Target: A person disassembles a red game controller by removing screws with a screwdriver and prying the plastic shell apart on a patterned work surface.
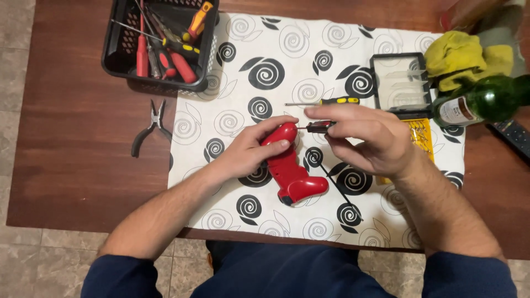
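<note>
The left hand (251, 148) is wrapped tightly around the upper end of a red plastic casing (290, 165), thumb lying across its rounded top, holding it just above the cloth near the middle of the table. The right hand (367, 138) is pinched closed on the dark handle of a small screwdriver (319, 127), whose thin shaft points toward 9 o'clock and meets the top of the casing beside the left thumb. The lower end of the casing flares out toward 5 o'clock, and a thin black rod (338, 186) lies on the cloth just beside it, running toward 5 o'clock. At 12 o'clock from the hands, close by, a yellow-and-black screwdriver (326, 102) lies flat on the white cloth with black swirls (276, 49). At 2 o'clock stands an open clear-lidded case (402, 83), with a yellow bit holder (422, 135) half hidden under the right wrist. Further toward 2 o'clock are a yellow rag (461, 58) and a green glass bottle (483, 99) on its side. At 10 o'clock, well apart, a black basket (118, 52) holds red-handled tools, and black pliers (152, 126) lie on the bare wooden table (77, 165) at 9 o'clock.
</note>
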